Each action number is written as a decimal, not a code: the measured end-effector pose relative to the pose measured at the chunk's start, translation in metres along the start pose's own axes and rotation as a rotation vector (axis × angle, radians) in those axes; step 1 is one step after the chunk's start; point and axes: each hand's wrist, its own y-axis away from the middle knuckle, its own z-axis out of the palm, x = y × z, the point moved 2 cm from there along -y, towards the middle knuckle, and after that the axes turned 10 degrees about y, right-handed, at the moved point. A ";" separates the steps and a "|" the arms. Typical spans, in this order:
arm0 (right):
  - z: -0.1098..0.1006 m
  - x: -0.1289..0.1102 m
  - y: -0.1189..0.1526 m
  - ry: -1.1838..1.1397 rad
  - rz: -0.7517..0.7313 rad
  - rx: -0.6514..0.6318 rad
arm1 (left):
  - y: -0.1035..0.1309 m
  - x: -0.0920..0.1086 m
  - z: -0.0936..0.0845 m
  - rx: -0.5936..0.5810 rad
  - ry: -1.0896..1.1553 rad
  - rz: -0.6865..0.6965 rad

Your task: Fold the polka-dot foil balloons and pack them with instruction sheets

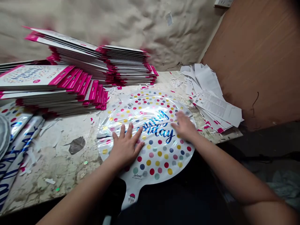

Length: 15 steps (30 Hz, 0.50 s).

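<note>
A flat round foil balloon (161, 156), white with coloured dots and blue lettering, lies at the table's front edge. A fold crosses its middle, and its tail hangs over the edge toward me. My left hand (126, 143) rests on the balloon's left part, its fingers spread. Near the right end of the fold, my right hand (185, 126) touches the foil, slightly blurred, with thumb and fingers apart. Neither hand grips anything.
Piles of pink-and-white packages (79, 90) stand at the left and back of the worn table (61, 159). More folded balloons (17, 147) lie at far left. White paper sheets (211, 97) and scraps sit at right, beside a brown panel (257, 59).
</note>
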 end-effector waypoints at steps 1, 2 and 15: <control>-0.002 0.024 0.007 0.032 0.103 0.043 | -0.002 0.004 -0.001 -0.015 0.009 -0.003; -0.005 0.042 0.014 0.078 0.164 0.117 | -0.005 0.009 -0.002 -0.021 0.018 -0.004; -0.019 0.008 -0.018 -0.890 0.379 0.161 | -0.030 0.047 0.019 0.000 0.108 0.073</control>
